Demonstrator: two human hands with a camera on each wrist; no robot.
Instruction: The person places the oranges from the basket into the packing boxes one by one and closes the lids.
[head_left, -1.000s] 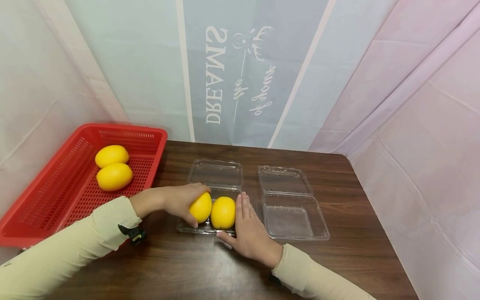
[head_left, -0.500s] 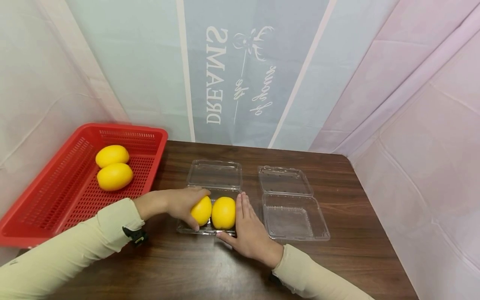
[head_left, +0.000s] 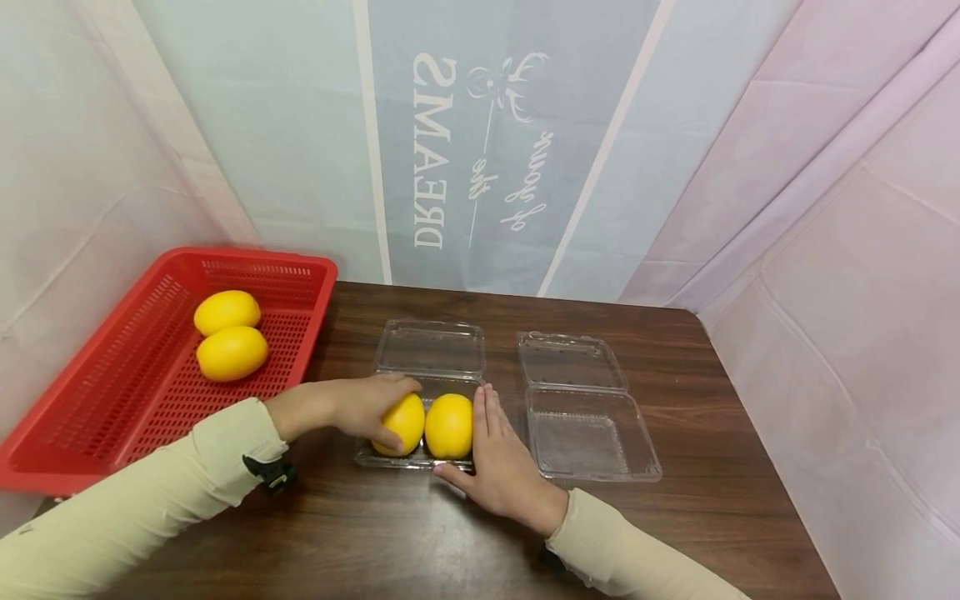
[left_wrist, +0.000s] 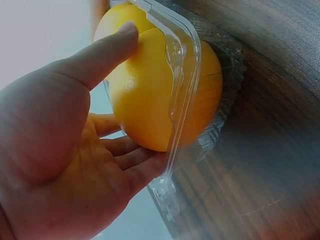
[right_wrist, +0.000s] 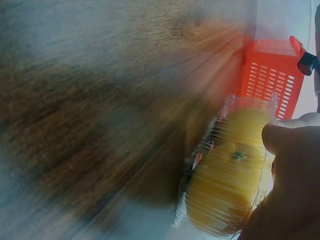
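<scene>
Two yellow oval fruits sit side by side in the base of a clear plastic clamshell box, its lid folded back behind. My left hand holds the left fruit, thumb in front and fingers behind; the left wrist view shows its thumb on the yellow skin. My right hand lies along the box's right side with straight fingers, beside the right fruit. Its thumb is at the box rim in the right wrist view, where both fruits show through the clear wall.
A red perforated basket stands at the left, holding two more yellow fruits. Right of my hands lies a second open clamshell box on the dark wooden table. A printed cloth hangs behind the table.
The left fruit has settled slightly lower in the box, with my left hand still around it. My left thumb has shifted a little on its front. The right hand stays in place.
</scene>
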